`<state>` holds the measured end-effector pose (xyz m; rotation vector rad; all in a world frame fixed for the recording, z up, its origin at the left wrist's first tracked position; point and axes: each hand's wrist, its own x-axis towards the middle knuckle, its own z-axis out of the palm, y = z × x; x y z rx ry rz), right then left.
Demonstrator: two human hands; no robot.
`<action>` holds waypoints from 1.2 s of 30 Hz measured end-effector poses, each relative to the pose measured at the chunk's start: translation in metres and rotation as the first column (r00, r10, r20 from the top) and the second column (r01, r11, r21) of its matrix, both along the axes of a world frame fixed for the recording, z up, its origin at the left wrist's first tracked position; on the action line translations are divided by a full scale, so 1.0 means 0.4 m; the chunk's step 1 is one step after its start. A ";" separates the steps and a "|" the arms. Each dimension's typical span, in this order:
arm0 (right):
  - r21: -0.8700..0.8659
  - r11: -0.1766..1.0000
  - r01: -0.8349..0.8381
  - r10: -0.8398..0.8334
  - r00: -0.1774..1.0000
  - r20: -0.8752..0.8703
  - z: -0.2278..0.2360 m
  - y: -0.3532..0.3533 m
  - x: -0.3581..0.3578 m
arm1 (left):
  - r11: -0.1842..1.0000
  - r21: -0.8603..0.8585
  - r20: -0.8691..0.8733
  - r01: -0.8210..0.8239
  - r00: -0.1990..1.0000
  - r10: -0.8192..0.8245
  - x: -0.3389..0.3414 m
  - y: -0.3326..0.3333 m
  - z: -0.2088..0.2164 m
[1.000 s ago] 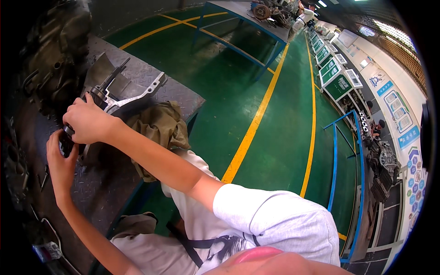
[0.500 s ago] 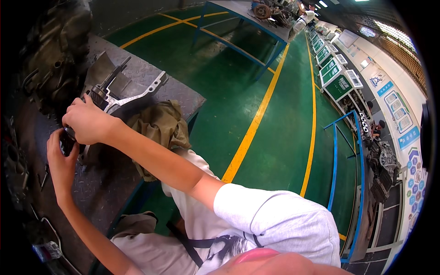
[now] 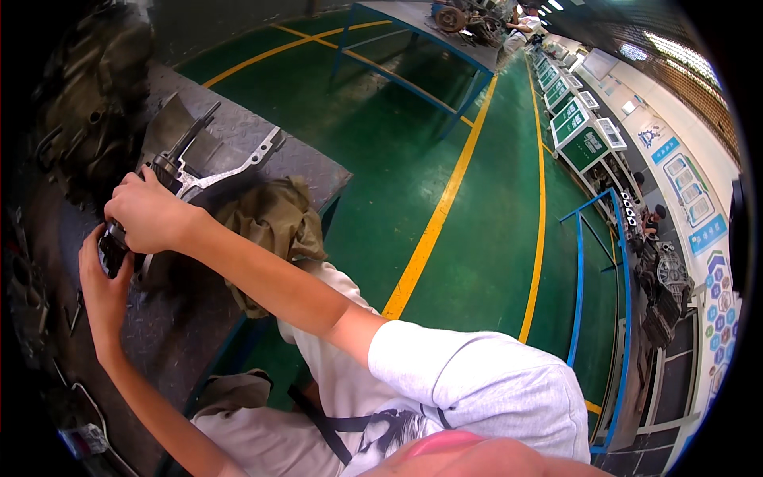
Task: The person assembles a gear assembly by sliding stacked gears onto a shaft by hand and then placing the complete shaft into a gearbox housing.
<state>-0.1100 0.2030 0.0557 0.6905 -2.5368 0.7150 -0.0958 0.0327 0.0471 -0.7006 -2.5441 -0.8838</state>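
A metal shaft (image 3: 193,133) with a thick ribbed dark collar slants over the workbench, beside a pale cast-metal housing (image 3: 230,168). My right hand (image 3: 151,211) is wrapped around the shaft's near part, its fingertips against the collar. Lower down, my left hand (image 3: 103,278) curls around a dark, shiny metal part (image 3: 112,250) just under the right hand. Whether this part and the shaft are one piece is hidden by my fingers. A crumpled olive-brown cloth (image 3: 274,222) lies at the bench edge, next to my right forearm.
A large dark engine-like casting (image 3: 95,103) stands on the steel workbench (image 3: 306,163) at the far left. Several loose metal parts lie along the left edge. Past the green floor (image 3: 397,167) stand a blue-framed table (image 3: 397,20), a blue rack (image 3: 579,278) and several green-white cabinets (image 3: 584,131); people are farther off.
Both hands stay on the same parts, with only a slight shift of the fingers. More of the dark part shows between my hands, and the whole view has moved a little.
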 end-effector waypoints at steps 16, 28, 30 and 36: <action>-0.019 1.000 0.002 -0.002 1.000 -0.029 -0.002 -0.013 -0.011 | 1.000 -0.003 -0.056 -0.005 0.998 0.005 -0.008 0.010 -0.022; -0.002 0.993 -0.122 0.121 0.989 0.083 0.014 0.050 -0.062 | 0.996 0.065 -0.224 0.061 0.973 -0.045 -0.030 -0.013 -0.042; -0.003 0.991 -0.131 0.130 0.981 0.146 0.015 0.015 -0.043 | 0.996 0.079 -0.248 -0.031 0.967 0.050 -0.030 -0.022 -0.083; -0.032 0.989 -0.144 0.147 0.972 0.185 -0.002 0.001 -0.039 | 0.992 0.119 -0.282 -0.034 0.957 0.066 -0.038 -0.012 -0.119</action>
